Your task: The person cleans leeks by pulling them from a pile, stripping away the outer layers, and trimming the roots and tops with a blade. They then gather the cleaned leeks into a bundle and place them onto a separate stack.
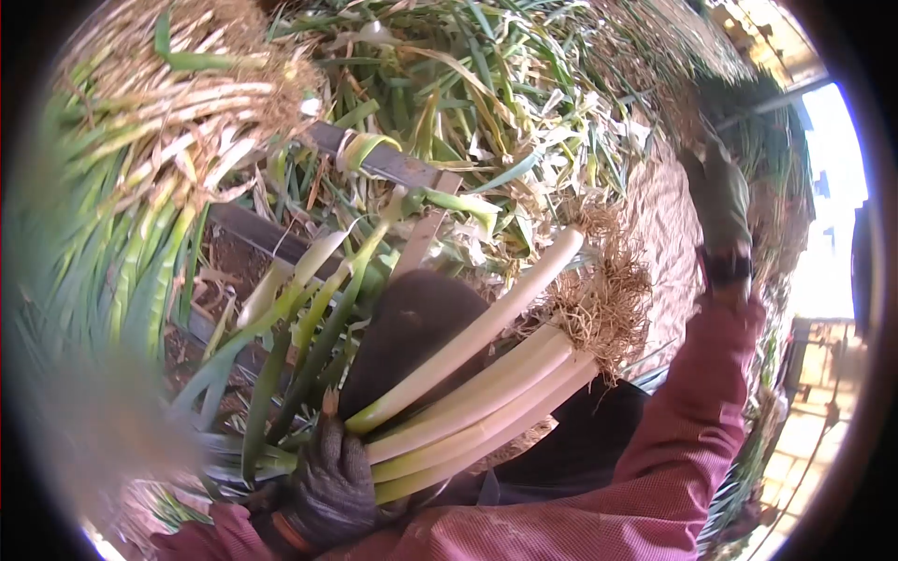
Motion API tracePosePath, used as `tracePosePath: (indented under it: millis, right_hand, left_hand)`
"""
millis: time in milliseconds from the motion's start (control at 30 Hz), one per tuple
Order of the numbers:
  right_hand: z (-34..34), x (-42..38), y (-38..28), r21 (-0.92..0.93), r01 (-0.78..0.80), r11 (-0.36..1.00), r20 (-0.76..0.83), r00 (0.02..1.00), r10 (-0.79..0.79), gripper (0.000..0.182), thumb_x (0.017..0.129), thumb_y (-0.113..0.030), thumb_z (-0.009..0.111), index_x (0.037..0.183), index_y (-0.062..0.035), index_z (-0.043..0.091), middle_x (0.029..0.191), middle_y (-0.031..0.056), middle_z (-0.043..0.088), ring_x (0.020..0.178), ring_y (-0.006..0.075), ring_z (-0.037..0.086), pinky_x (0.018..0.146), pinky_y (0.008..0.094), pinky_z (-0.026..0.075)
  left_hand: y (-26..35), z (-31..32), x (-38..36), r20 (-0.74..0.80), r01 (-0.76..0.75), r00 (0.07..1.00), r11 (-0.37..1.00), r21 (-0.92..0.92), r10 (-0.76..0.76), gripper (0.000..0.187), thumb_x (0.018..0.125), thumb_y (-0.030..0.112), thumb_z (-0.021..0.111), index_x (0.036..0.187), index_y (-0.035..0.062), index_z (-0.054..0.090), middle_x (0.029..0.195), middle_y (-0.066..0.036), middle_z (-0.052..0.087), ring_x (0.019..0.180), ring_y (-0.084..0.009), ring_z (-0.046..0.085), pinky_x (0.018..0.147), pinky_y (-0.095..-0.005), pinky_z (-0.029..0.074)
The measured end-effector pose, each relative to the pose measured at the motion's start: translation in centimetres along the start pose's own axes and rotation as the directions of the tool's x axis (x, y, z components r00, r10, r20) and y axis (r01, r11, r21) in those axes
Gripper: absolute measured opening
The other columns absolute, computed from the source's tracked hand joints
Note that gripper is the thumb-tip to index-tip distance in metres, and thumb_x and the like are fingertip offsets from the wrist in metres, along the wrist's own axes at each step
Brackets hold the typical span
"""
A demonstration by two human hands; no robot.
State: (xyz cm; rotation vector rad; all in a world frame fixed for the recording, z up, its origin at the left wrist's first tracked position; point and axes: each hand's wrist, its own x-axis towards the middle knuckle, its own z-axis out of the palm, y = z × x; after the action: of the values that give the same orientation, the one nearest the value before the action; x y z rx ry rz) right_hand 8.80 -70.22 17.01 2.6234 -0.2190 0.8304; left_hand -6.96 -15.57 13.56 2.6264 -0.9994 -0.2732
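Note:
My left hand (327,481), in a dark glove with a bare fingertip poking out, is closed around a small bunch of leeks (477,411). Their white shafts point to the upper right and end in a tangle of brown roots (608,290). The green leaves run out to the left behind the hand. My right hand (722,192), in a greenish glove, is stretched far out at the right, beside a heap of leeks (762,140). Its thumb and fingers look apart, and I see nothing held in them, though the fingertips are dim.
More leeks with roots (178,122) lie piled at the upper left. A metal bar (383,164) with a strip of leaf around it stands before my knee (412,327). Leaf scraps (486,84) cover the ground beyond. Brown sheeting (659,234) lies by my right arm.

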Motion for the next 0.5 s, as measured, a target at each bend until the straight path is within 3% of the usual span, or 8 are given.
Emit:
tracePosePath:
  millis: [67,133,200,267,333,400,433,500]
  right_hand:
    - [-5.0,-0.7,-3.1,-0.122,-0.274,0.954,0.374,0.878,0.300,0.022,0.091,-0.030,0.061,0.093,-0.0082,0.064,0.075,0.0117,0.064,0.064,0.0299,0.059,0.063,0.0413,0.046]
    - [-8.1,-4.9,-4.1,0.089,-0.213,0.973,0.199,0.961,0.192,0.030,0.091,-0.031,0.061,0.110,-0.0073,0.062,0.076,0.0094,0.065,0.066,0.0270,0.060,0.065,0.0426,0.045]
    - [-14.9,-6.9,-10.2,0.453,-0.223,0.863,0.189,0.970,0.152,0.039,0.091,-0.030,0.061,0.121,-0.0048,0.058,0.091,0.0115,0.065,0.082,0.0279,0.063,0.078,0.0429,0.048]
    - [-18.6,-8.7,-14.9,0.470,0.186,0.863,0.091,0.962,-0.257,0.042,0.088,-0.026,0.063,0.123,-0.0048,0.056,0.112,0.0142,0.058,0.105,0.0334,0.054,0.094,0.0479,0.042]
    - [-22.2,-10.7,-18.8,0.550,0.414,0.725,0.210,0.772,-0.600,0.047,0.084,-0.023,0.064,0.126,-0.0054,0.055,0.134,0.0166,0.047,0.126,0.0396,0.041,0.107,0.0551,0.033]
    - [-20.5,-12.0,-21.0,0.426,0.720,0.547,0.072,0.576,-0.814,0.053,0.079,-0.026,0.066,0.127,-0.0065,0.055,0.140,0.0154,0.042,0.130,0.0384,0.036,0.107,0.0610,0.029]
    - [-19.1,-11.2,-22.4,0.309,0.793,0.525,0.084,0.527,-0.845,0.058,0.075,-0.029,0.067,0.127,-0.0080,0.054,0.138,0.0176,0.042,0.130,0.0385,0.036,0.108,0.0641,0.023]
    - [-18.2,-8.3,-24.4,0.577,0.656,0.486,0.128,0.516,-0.847,0.062,0.074,-0.028,0.066,0.130,-0.0072,0.049,0.133,0.0206,0.043,0.124,0.0387,0.041,0.106,0.0629,0.025]
  left_hand:
    - [-0.4,-0.2,0.3,-0.004,-0.006,1.000,0.999,-0.033,0.006,0.090,0.072,0.050,0.069,0.126,-0.0128,0.032,0.131,-0.042,0.032,0.104,-0.0501,0.049,0.084,-0.0547,0.046]
    - [-0.6,-0.1,0.4,-0.001,-0.015,1.000,0.998,-0.062,0.015,0.090,0.071,0.047,0.069,0.126,-0.0130,0.030,0.131,-0.043,0.032,0.104,-0.0501,0.049,0.085,-0.0540,0.047]
    - [-0.7,0.0,0.3,0.001,-0.015,1.000,0.995,-0.094,0.015,0.090,0.071,0.044,0.070,0.127,-0.0132,0.029,0.130,-0.044,0.031,0.103,-0.0501,0.049,0.085,-0.0532,0.047]
    - [-0.5,0.2,0.1,-0.033,-0.003,0.999,0.996,-0.091,0.000,0.090,0.070,0.041,0.070,0.127,-0.0133,0.028,0.129,-0.045,0.030,0.102,-0.0500,0.049,0.085,-0.0524,0.047]
    - [-0.2,0.8,-0.2,-0.080,0.027,0.996,1.000,-0.006,-0.027,0.082,0.069,0.043,0.070,0.121,-0.0110,0.035,0.130,-0.039,0.035,0.096,-0.0456,0.052,0.077,-0.0513,0.049]
    - [0.0,1.1,-0.4,-0.043,0.074,0.996,0.995,0.061,-0.072,0.079,0.070,0.045,0.069,0.119,-0.0089,0.038,0.127,-0.035,0.039,0.096,-0.0432,0.053,0.076,-0.0502,0.049]
    - [-0.1,1.2,-0.5,-0.035,0.090,0.996,0.994,0.063,-0.088,0.078,0.070,0.046,0.068,0.118,-0.0078,0.039,0.126,-0.033,0.041,0.096,-0.0419,0.054,0.076,-0.0497,0.049]
    - [-0.9,0.9,-0.4,-0.070,0.088,0.993,0.994,-0.060,-0.092,0.076,0.071,0.049,0.067,0.117,-0.0055,0.042,0.123,-0.029,0.045,0.096,-0.0391,0.055,0.075,-0.0484,0.048]
